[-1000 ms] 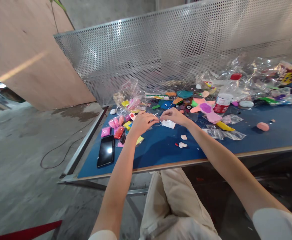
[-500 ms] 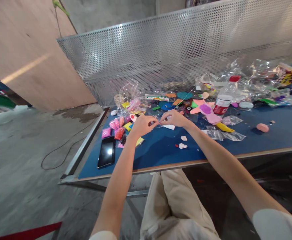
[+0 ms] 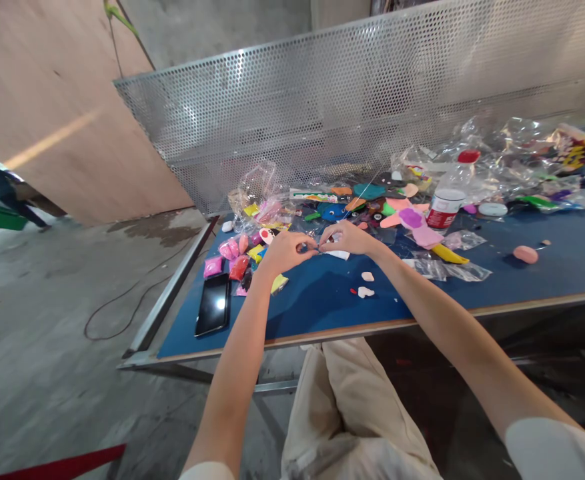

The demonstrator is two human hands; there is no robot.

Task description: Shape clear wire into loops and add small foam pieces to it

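Note:
Over the blue tabletop, my left hand [image 3: 288, 252] and my right hand [image 3: 348, 239] meet fingertip to fingertip, both closed in a pinch. A thin, pale stick [image 3: 368, 190] slants up and to the right from behind my right fingers. Whatever lies between the fingertips is tiny and mostly hidden. Just below the right hand shows a white piece [image 3: 341, 255]. Nearer the front edge are two small white clay lumps [image 3: 366, 292] [image 3: 367, 276] and a red bit [image 3: 353, 291]. A white and red clay piece [image 3: 267, 235] lies by my left hand.
A black phone [image 3: 213, 305] lies at the left, below bagged coloured clay [image 3: 239, 267]. Behind my hands are a blue clay figure [image 3: 334, 212] and a clear bottle with a red cap [image 3: 447, 200]. A perforated metal panel [image 3: 297, 113] backs the table; a pink lump [image 3: 525, 254] sits right.
My hands stay nearly in place with small finger movements. The thin stick's visible end has shifted slightly left and up. At the far left, a person's dark-clothed body has come into view.

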